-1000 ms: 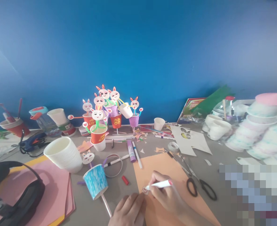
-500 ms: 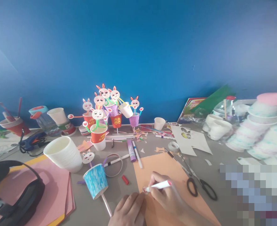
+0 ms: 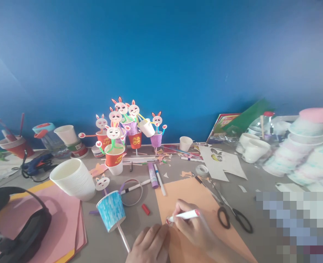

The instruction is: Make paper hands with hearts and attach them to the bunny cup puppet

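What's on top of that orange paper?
On the orange paper is a small white piece with red marks at the tip of the white marker in the right hand. The left hand overlaps the paper's left edge. Whatever lies beneath the hands is covered.

My left hand (image 3: 150, 244) lies palm down, fingers close together and slightly bent, their tips angled toward my right hand (image 3: 190, 224) just beside it. My right fingers are curled in a writing grip, the forearm slanting back rightward.
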The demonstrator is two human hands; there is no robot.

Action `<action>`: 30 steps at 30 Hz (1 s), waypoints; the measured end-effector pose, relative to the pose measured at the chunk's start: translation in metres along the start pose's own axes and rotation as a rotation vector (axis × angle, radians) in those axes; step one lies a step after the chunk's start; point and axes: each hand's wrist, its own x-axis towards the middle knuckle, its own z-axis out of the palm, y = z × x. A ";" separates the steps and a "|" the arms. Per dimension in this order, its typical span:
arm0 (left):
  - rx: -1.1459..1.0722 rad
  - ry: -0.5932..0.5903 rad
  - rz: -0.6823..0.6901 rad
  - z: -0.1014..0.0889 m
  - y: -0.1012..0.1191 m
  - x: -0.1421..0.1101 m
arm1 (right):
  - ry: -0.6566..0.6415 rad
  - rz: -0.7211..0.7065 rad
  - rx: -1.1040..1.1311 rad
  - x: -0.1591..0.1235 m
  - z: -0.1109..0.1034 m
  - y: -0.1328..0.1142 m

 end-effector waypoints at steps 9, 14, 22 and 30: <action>-0.005 0.100 -0.021 0.008 0.003 -0.003 | 0.005 -0.004 -0.019 0.002 -0.001 0.001; -0.002 0.016 0.006 0.005 0.003 -0.002 | 0.010 -0.007 -0.029 0.001 -0.001 0.002; -0.006 0.043 -0.012 0.006 0.003 0.000 | 0.006 -0.008 -0.029 0.002 -0.001 -0.001; -0.006 -0.001 -0.025 0.005 0.002 -0.006 | 0.011 -0.017 -0.043 0.002 -0.001 -0.002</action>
